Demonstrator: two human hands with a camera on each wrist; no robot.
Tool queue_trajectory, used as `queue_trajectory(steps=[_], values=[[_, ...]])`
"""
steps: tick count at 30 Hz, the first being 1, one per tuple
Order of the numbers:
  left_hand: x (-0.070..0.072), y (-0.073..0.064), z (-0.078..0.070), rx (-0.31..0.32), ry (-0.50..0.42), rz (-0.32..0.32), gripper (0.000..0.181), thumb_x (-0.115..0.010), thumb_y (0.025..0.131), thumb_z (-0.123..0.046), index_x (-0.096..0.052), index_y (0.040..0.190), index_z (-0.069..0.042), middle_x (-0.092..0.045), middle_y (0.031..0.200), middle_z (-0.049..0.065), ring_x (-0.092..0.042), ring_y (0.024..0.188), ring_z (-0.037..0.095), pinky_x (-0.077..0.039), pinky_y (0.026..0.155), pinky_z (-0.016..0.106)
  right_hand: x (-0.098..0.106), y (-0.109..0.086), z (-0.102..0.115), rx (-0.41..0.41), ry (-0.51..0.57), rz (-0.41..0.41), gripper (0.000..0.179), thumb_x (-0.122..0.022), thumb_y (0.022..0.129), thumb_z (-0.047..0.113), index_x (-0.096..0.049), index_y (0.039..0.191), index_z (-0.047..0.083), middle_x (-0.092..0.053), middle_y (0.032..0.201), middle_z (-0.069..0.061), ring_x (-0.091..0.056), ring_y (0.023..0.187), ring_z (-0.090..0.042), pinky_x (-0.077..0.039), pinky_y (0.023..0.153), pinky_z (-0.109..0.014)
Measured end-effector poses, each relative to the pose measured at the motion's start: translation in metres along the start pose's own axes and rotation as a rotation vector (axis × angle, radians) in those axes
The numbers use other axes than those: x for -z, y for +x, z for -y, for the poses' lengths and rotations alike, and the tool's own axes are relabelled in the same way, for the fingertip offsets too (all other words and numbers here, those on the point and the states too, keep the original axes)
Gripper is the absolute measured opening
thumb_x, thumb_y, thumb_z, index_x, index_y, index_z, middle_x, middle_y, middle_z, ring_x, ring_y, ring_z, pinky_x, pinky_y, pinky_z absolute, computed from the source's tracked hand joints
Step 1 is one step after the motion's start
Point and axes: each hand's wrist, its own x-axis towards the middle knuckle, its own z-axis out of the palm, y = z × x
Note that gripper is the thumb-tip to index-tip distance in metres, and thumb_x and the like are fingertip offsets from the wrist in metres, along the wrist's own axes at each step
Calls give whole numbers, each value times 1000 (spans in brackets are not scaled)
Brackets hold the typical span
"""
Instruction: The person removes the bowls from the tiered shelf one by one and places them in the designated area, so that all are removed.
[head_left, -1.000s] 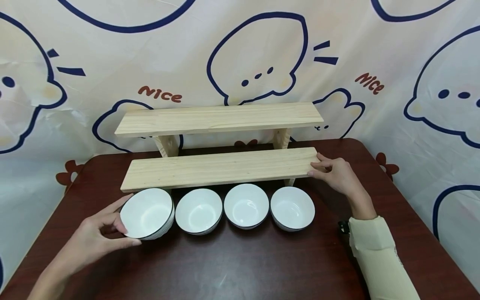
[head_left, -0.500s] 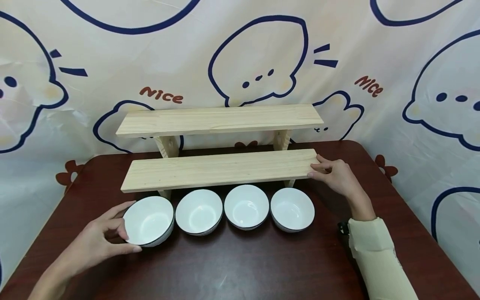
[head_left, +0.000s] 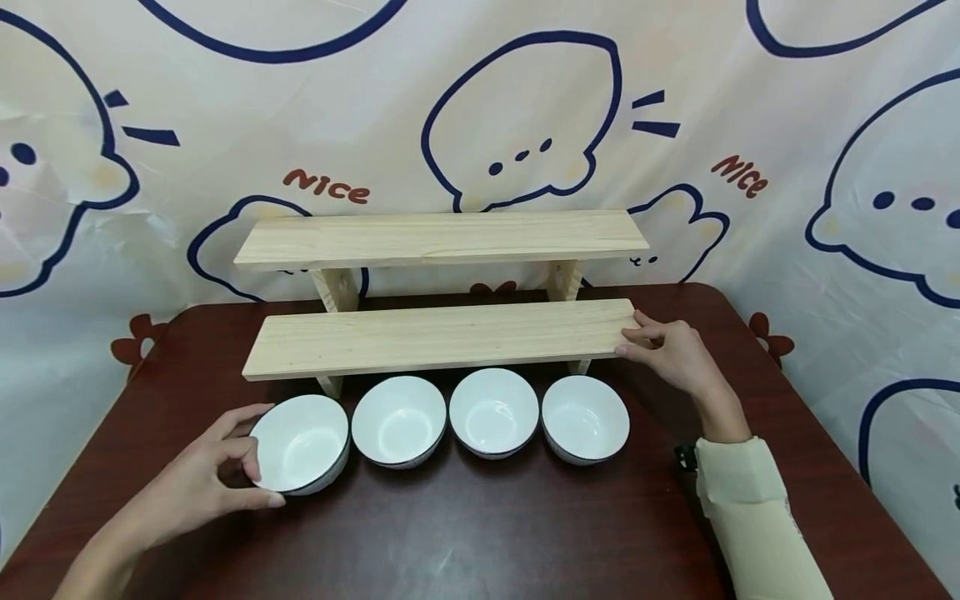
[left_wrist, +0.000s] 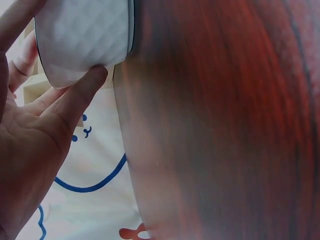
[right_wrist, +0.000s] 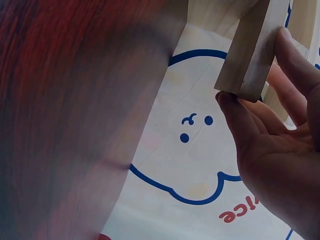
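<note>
My left hand [head_left: 198, 475] grips the leftmost white bowl [head_left: 302, 443] by its left side, thumb at the near edge and fingers around the far side. In the left wrist view this bowl [left_wrist: 85, 37] shows a quilted outer wall and a thin dark rim. Three more white bowls stand in a row to its right: one [head_left: 399, 421], another [head_left: 493, 412] and the rightmost [head_left: 586, 418]. My right hand [head_left: 675, 358] pinches the right end of the lower board of a two-tier wooden shelf [head_left: 442, 337]; the right wrist view shows thumb and fingers around the board end [right_wrist: 250, 60].
The shelf's upper board [head_left: 442, 237] sits behind and above the lower one, on wooden supports [head_left: 564, 279]. Everything stands on a dark red-brown table [head_left: 465, 533]. A printed cloth [head_left: 360, 108] hangs behind the table and along its sides.
My left hand has brought the leftmost bowl slightly nearer and to the right, down in line with the row. My right hand stays at the board end.
</note>
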Motion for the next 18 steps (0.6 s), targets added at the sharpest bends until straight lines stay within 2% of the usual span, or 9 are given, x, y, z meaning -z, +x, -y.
queue_trajectory(steps=[5,8,11,13,15,18], values=[[-1,0,1,-9,-8,-10,43,-97,63,-35,-58,72,-21,-39,147,19,-55,117,34,-46,81,11,0,1,-1,17,-14,-2,42,-78,92,16,-65,123,-9,-41,149,-28,-40,138,-45,-44,102,-58],[-2,0,2,-30,-18,-32,42,-98,63,-33,-58,72,-22,-40,147,18,-54,116,15,-47,80,10,0,1,-2,21,-19,-3,42,-78,91,16,-66,123,-9,-42,149,-27,-40,138,-45,-44,102,-58],[-2,1,3,-50,-31,-52,43,-98,63,-32,-57,72,-22,-40,148,17,-47,112,-5,-46,80,8,0,2,-2,17,-18,-3,42,-78,91,17,-66,123,-9,-42,149,-26,-40,138,-45,-45,102,-58],[-2,1,3,-62,-34,-61,43,-98,63,-32,-57,72,-22,-41,147,17,-43,111,-11,-45,80,7,0,1,-2,12,-15,-3,43,-78,91,17,-66,123,-8,-42,150,-26,-40,138,-45,-45,102,-58],[-3,2,3,-64,-30,-66,44,-98,63,-32,-57,72,-22,-41,147,17,-43,112,-9,-44,81,6,0,1,-2,8,-14,-3,43,-78,91,18,-66,123,-8,-42,150,-26,-40,138,-45,-46,101,-57],[-2,3,2,-56,-18,-62,44,-98,62,-33,-57,72,-22,-41,146,18,-51,116,10,-44,80,6,1,1,-2,0,-14,-1,43,-78,92,18,-66,124,-8,-42,150,-26,-40,138,-45,-46,101,-57]])
